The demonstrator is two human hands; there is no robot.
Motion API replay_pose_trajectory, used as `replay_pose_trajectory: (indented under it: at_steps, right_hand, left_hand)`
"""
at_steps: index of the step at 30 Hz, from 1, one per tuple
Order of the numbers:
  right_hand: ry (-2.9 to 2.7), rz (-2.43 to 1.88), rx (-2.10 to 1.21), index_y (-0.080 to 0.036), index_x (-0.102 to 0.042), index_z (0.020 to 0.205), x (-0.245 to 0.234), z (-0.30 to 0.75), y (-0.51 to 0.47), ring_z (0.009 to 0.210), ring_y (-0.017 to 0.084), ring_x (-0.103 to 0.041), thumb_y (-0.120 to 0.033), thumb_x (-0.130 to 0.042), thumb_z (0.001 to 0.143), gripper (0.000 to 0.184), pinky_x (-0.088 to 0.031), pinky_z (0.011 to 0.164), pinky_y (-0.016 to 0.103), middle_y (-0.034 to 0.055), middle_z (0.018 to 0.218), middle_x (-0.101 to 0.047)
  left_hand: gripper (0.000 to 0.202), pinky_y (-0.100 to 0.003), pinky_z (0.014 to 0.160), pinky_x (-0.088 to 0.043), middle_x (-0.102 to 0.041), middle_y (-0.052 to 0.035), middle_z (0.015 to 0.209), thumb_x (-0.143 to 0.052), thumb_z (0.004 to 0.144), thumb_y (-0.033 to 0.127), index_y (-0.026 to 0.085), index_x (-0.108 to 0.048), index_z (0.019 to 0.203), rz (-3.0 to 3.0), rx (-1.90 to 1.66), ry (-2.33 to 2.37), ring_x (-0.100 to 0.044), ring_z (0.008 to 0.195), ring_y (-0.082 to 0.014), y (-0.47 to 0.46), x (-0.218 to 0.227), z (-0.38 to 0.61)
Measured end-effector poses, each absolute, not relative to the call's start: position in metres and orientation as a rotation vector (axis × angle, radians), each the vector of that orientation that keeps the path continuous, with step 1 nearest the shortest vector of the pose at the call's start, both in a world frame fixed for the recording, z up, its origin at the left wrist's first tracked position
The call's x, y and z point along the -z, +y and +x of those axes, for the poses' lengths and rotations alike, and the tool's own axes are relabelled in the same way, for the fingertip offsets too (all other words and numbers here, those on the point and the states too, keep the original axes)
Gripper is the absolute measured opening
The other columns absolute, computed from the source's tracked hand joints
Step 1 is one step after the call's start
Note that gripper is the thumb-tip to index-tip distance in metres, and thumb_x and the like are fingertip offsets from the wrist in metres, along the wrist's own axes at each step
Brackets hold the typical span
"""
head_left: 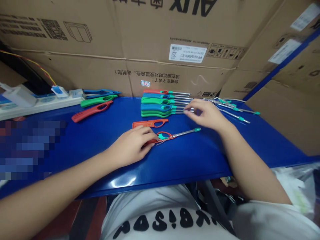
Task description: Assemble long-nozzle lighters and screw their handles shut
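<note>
My left hand (136, 145) is closed on the red handle of a long-nosed lighter (186, 132), low over the blue table. This lighter has a teal trigger, a metal tube with a teal tip, and a thin wire beside the handle. Just behind it lies a loose orange-red handle shell (156, 123). My right hand (203, 113) is over the metal tubes of a row of lighters (156, 107), thumb and fingertips brought together. Whatever is between those fingertips is too small or hidden to make out.
Metal tubes with teal tips (235, 108) lie loosely at the right. Red (91, 112), green (98, 100) and blue handle shells lie at the left near a white power strip (42, 101) with plugs. A cardboard wall (100, 66) stands along the back of the blue table (190, 163).
</note>
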State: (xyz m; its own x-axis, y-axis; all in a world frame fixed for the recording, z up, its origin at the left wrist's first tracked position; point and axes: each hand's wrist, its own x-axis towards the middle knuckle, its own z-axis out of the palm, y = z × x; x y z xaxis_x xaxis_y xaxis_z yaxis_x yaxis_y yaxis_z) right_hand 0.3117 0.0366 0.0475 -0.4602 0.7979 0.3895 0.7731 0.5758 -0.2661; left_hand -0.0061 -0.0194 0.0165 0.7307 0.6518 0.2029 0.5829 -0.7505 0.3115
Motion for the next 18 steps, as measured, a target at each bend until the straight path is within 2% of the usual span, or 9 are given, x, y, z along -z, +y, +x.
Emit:
replay_pose_trajectory:
  at_steps: [2, 4, 8, 13, 18]
  right_hand:
    - [-2.109, -1.58, 0.146, -0.02, -0.074, 0.1, -0.045, 0.34, 0.053, 0.086, 0.025, -0.064, -0.032, -0.057, 0.092, 0.022, -0.05, 0.082, 0.038, 0.0102, 0.102, -0.072]
    - [-1.903, -1.873, 0.273, -0.018, -0.074, 0.105, -0.039, 0.371, 0.067, 0.101, 0.031, -0.063, -0.027, -0.054, 0.089, 0.027, -0.049, 0.092, 0.043, 0.0145, 0.106, -0.071]
    - [-1.446, -2.393, 0.222, -0.014, -0.068, 0.124, -0.019, 0.421, 0.083, 0.124, 0.042, -0.052, -0.026, -0.055, 0.084, 0.044, -0.045, 0.099, 0.056, 0.0221, 0.132, -0.061]
    - [-1.266, -2.511, 0.132, -0.012, -0.055, 0.143, 0.002, 0.441, 0.085, 0.136, 0.046, -0.041, -0.037, -0.047, 0.092, 0.057, -0.037, 0.107, 0.066, 0.0248, 0.151, -0.046]
    - [-1.33, -2.527, 0.073, -0.022, -0.053, 0.147, 0.008, 0.439, 0.087, 0.144, 0.045, -0.033, -0.046, -0.04, 0.098, 0.056, -0.03, 0.108, 0.074, 0.019, 0.157, -0.042]
  left_hand:
    - [0.02, -0.038, 0.092, -0.052, -0.071, -0.0051, 0.112, -0.052, 0.098, 0.021, 0.023, -0.069, 0.109, 2.693, -0.462, 0.971, -0.065, 0.108, -0.0246, -0.017, -0.016, -0.006]
    - [0.019, -0.037, 0.092, -0.052, -0.072, -0.0047, 0.112, -0.053, 0.098, 0.022, 0.023, -0.068, 0.11, 2.672, -0.48, 0.974, -0.066, 0.107, -0.0238, -0.015, -0.015, -0.007]
    - [0.019, -0.034, 0.086, -0.054, -0.073, -0.0041, 0.113, -0.056, 0.097, 0.025, 0.024, -0.067, 0.113, 2.633, -0.493, 1.016, -0.069, 0.103, -0.0223, -0.012, -0.012, -0.01]
    - [0.019, -0.032, 0.087, -0.054, -0.076, -0.0033, 0.109, -0.055, 0.1, 0.027, 0.025, -0.07, 0.11, 2.674, -0.492, 1.007, -0.072, 0.099, -0.0213, -0.011, -0.01, -0.013]
    - [0.021, -0.032, 0.088, -0.055, -0.077, -0.003, 0.109, -0.054, 0.101, 0.03, 0.026, -0.072, 0.11, 2.686, -0.478, 0.998, -0.073, 0.099, -0.0211, -0.011, -0.012, -0.012]
